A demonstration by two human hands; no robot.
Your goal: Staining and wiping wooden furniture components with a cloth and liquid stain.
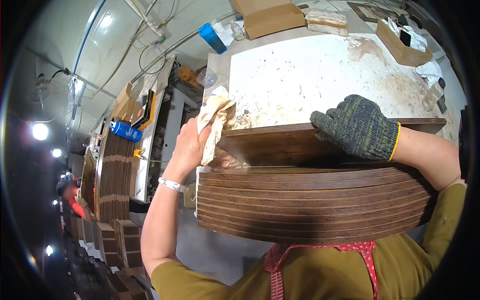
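Note:
My left hand [190, 145] is bare and closed around a stained, cream-coloured cloth [215, 112]. The cloth lies against the left end of a dark brown wooden board [272, 143], which stands tilted on its long edge. A dark knitted work glove with a yellow cuff covers my right hand [356, 129], whose fingers are curled over the board's upper edge toward its right part. Right in front of my body, below that board, is a stack of similar brown boards [310, 202] with their edges facing me.
Behind the board lies a stained white sheet [300, 75] on the table. Around it are a blue cup [212, 38], an open cardboard box [270, 19], a wrapped block [326, 22] and a carton [400, 47] holding a phone. At left, a person [75, 195] is near tall board stacks [114, 185].

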